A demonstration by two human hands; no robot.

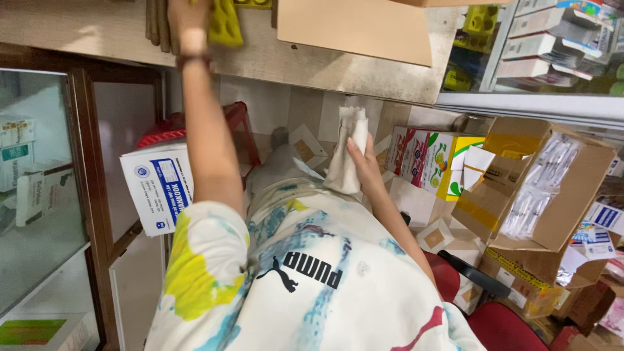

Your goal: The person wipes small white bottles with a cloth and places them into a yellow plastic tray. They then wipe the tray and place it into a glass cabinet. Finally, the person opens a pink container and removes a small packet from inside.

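Note:
My left hand (187,25) is stretched up to the worn wooden countertop (325,68) and grips a yellow moulded plastic piece (225,23) at its top edge. A band sits on that wrist. My right hand (365,164) is lower, in front of my body, and holds a crumpled white cloth (345,148) upright, away from the counter. My white patterned shirt fills the bottom of the view.
A tan cardboard sheet (354,26) lies on the counter. Below stand a red stool (195,130), a white and blue box (159,185), a colourful fruit-print carton (429,159) and an open cardboard box of plastic packets (546,185). A glass cabinet (39,188) is at left, with stocked shelves (552,39) at top right.

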